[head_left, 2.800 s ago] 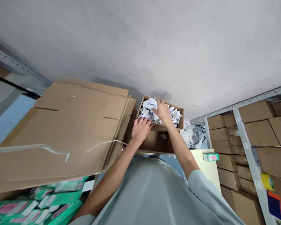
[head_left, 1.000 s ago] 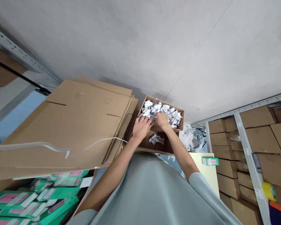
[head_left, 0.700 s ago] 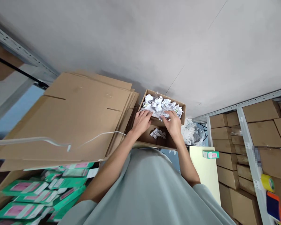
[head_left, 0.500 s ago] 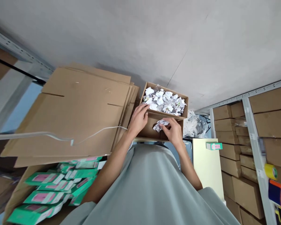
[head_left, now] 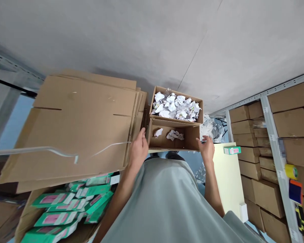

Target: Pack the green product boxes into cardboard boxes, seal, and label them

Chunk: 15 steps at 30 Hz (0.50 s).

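left hand [head_left: 138, 150] partly hidden, shelf label [head_left: 281, 148] blurred

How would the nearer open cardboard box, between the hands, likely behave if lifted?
Probably light for its size: the nearer box holds only two crumpled paper wads. Its cardboard walls look stiff, so the left hand and right hand flanking it could likely squeeze it without buckling. The loose wads would probably shift if it tilts.

Bright, even light; soft shadows; wide-angle edge stretching; slight blur.
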Each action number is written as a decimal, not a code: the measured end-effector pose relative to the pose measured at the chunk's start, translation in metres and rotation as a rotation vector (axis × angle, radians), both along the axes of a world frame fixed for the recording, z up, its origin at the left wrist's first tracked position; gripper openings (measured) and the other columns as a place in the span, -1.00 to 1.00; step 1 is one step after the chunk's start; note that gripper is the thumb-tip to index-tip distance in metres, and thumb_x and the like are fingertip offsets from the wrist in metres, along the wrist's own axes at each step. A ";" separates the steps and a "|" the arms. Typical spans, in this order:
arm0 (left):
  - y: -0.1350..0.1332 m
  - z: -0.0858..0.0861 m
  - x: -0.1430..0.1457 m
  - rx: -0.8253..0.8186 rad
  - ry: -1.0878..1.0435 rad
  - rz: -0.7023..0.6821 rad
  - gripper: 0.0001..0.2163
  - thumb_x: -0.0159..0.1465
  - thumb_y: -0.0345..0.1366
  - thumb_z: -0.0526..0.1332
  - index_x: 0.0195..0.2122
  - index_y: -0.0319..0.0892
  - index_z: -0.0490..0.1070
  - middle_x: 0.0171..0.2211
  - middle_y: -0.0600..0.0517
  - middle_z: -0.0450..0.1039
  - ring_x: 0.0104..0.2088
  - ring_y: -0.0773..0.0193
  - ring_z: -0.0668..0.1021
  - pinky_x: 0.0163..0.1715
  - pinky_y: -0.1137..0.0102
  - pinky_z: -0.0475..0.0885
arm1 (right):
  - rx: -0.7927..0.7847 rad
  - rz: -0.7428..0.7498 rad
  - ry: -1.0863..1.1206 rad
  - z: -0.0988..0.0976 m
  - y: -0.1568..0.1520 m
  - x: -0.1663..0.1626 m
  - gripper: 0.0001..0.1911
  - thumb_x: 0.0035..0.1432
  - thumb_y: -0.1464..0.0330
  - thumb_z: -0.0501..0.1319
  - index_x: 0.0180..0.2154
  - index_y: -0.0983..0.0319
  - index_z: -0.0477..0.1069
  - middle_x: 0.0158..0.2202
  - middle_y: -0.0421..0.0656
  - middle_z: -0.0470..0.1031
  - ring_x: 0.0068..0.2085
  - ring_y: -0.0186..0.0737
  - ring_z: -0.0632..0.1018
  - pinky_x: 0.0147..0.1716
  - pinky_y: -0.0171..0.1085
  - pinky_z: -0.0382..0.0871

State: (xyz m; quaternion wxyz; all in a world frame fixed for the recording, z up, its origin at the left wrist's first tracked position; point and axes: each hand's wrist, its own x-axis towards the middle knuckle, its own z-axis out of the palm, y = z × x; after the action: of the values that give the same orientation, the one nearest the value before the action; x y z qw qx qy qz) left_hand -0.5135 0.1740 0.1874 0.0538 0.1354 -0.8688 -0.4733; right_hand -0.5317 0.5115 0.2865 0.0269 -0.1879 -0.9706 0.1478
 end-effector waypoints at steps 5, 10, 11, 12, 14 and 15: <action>0.005 0.015 0.000 -0.032 -0.156 -0.017 -0.47 0.48 -0.28 0.06 0.45 -0.16 0.40 0.20 -0.16 0.66 0.14 -0.03 0.72 0.18 0.11 0.61 | 0.011 -0.015 -0.183 -0.017 0.010 0.011 -0.75 0.39 0.18 0.26 -0.21 0.21 0.61 -0.21 0.01 0.72 -0.25 -0.01 0.66 -0.27 -0.23 0.28; 0.001 0.033 -0.006 0.004 -0.172 0.010 -0.42 0.45 -0.01 0.19 0.38 -0.25 0.41 0.14 -0.24 0.67 0.06 -0.04 0.73 0.15 0.12 0.60 | -0.091 0.015 -0.114 -0.013 0.018 0.032 -0.48 0.44 -0.02 0.12 -0.35 0.20 0.56 -0.40 -0.02 0.65 -0.40 -0.08 0.57 -0.33 -0.23 0.20; 0.002 0.034 -0.008 -0.009 -0.174 0.009 -0.42 0.41 -0.01 0.23 0.35 -0.25 0.44 0.11 -0.25 0.69 0.02 -0.04 0.74 0.12 0.12 0.62 | -0.148 -0.005 -0.091 -0.009 0.023 0.041 -0.40 0.42 -0.12 0.09 -0.35 0.20 0.57 -0.44 -0.04 0.62 -0.42 -0.08 0.55 -0.34 -0.23 0.21; 0.005 0.035 -0.010 -0.023 -0.180 0.001 -0.44 0.38 -0.02 0.26 0.31 -0.24 0.48 0.07 -0.24 0.70 -0.02 -0.03 0.74 0.08 0.13 0.63 | -0.204 -0.041 -0.067 -0.005 0.030 0.052 -0.33 0.38 -0.22 0.08 -0.34 0.21 0.57 -0.47 -0.05 0.60 -0.45 -0.09 0.53 -0.35 -0.23 0.23; 0.019 0.037 -0.016 -0.026 -0.188 -0.055 -0.48 0.34 -0.05 0.26 0.25 -0.22 0.52 -0.01 -0.20 0.72 -0.10 0.00 0.75 0.00 0.15 0.65 | -0.285 -0.156 -0.019 0.006 0.046 0.080 -0.22 0.29 -0.35 0.08 -0.33 0.22 0.58 -0.49 -0.07 0.57 -0.47 -0.10 0.50 -0.37 -0.23 0.27; 0.030 0.038 -0.020 -0.013 -0.189 -0.107 -0.49 0.34 -0.05 0.25 0.23 -0.21 0.54 -0.05 -0.18 0.72 -0.14 0.02 0.74 -0.03 0.17 0.65 | -0.301 -0.227 0.004 0.013 0.055 0.096 -0.19 0.25 -0.39 0.10 -0.33 0.22 0.58 -0.50 -0.08 0.56 -0.47 -0.11 0.48 -0.37 -0.22 0.28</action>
State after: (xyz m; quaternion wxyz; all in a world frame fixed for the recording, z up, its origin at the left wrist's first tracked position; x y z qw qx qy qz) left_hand -0.5335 0.2041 0.2258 -0.0530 0.1325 -0.8791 -0.4548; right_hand -0.4352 0.5665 0.2991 0.0170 -0.2978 -0.9100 0.2879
